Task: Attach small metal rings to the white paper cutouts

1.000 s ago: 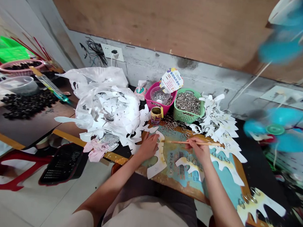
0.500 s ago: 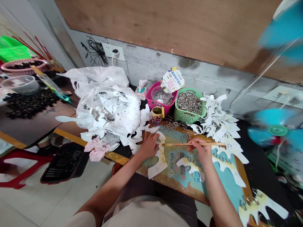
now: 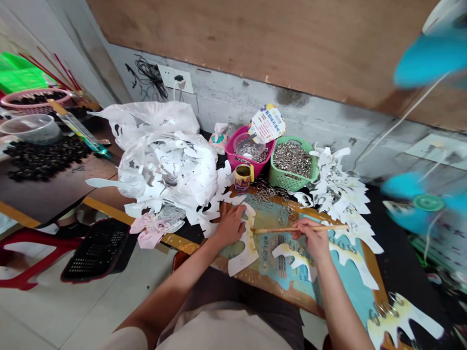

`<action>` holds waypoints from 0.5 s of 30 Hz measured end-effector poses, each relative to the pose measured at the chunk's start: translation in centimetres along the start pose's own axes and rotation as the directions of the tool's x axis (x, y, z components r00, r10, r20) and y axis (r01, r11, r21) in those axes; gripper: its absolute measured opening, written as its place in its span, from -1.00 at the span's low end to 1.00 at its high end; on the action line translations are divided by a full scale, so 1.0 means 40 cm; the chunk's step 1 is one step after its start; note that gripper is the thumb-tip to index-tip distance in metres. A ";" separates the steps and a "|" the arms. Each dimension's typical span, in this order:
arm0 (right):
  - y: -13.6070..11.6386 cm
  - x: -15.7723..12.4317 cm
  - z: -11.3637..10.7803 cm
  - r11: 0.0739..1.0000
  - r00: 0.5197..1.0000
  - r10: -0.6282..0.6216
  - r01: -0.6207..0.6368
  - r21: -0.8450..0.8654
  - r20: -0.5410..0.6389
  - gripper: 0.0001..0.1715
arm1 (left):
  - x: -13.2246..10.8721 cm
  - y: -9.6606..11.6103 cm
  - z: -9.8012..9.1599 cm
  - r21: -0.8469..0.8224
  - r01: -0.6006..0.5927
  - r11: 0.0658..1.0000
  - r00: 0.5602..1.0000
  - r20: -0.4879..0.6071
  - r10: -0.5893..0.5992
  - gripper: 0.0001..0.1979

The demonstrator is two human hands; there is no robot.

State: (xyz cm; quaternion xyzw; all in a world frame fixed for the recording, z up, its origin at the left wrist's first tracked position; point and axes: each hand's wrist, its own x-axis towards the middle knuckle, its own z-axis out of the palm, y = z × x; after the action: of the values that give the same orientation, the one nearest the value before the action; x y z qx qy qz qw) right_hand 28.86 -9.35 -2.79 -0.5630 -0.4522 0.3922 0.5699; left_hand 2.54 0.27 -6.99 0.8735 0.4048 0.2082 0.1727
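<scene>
My left hand (image 3: 228,225) lies flat, fingers together, pressing a white paper cut-out (image 3: 247,247) onto a printed board (image 3: 291,269). My right hand (image 3: 311,238) is closed on a thin wooden brush (image 3: 298,229), held level, its tip touching the cut-out's upper edge beside my left fingers. A small glue pot (image 3: 241,178) stands just behind the board. Another white cut-out (image 3: 294,254) lies under my right wrist.
A pink basket (image 3: 244,155) and a green basket (image 3: 293,164) of metal rings sit at the back, loose rings between them and the board. Piled white cut-outs (image 3: 168,172) lie left in plastic, more at right (image 3: 343,199). A blue fan (image 3: 424,202) spins right.
The brush has dropped slightly and moved down along the cut-out's edge. My left hand has stayed pressed on the cut-out.
</scene>
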 end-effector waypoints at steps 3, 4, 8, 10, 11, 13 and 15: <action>-0.003 0.003 0.000 1.000 0.999 -0.006 0.005 -0.008 -0.053 -0.83 | 0.000 -0.001 0.002 -0.007 0.005 1.000 1.000 0.000 -0.005 -0.52; -0.004 0.003 0.001 1.000 0.999 0.003 -0.004 -0.018 -0.043 -0.83 | -0.001 -0.001 0.002 -0.009 0.008 1.000 1.000 -0.001 -0.008 -0.52; -0.001 0.000 -0.002 1.000 1.000 0.015 -0.015 0.010 -0.016 -0.83 | -0.001 0.000 0.001 -0.010 0.000 1.000 1.000 -0.007 0.000 -0.54; 0.001 -0.003 -0.005 0.999 1.000 0.017 -0.017 0.032 -0.014 -0.84 | -0.002 0.001 0.000 -0.008 -0.003 1.000 1.000 -0.007 0.003 -0.55; 0.002 -0.004 -0.006 0.999 1.000 0.022 -0.022 0.029 -0.004 -0.84 | -0.002 0.001 0.000 -0.009 -0.002 1.000 1.000 -0.007 0.002 -0.55; 0.004 -0.007 -0.002 1.000 1.000 0.016 -0.016 0.001 -0.012 -0.83 | -0.002 0.000 0.001 -0.011 0.004 1.000 1.000 -0.007 -0.004 -0.55; 0.003 -0.010 0.007 0.998 0.995 -0.037 0.033 -0.046 -0.088 -0.81 | -0.002 0.000 0.003 -0.013 0.008 1.000 1.000 -0.006 -0.008 -0.54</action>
State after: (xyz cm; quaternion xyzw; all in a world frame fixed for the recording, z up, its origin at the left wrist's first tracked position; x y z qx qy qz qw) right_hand 28.48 -9.63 -2.97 -0.5845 -0.4450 0.3467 0.5833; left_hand 2.53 0.19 -7.10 0.8702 0.4073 0.2128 0.1780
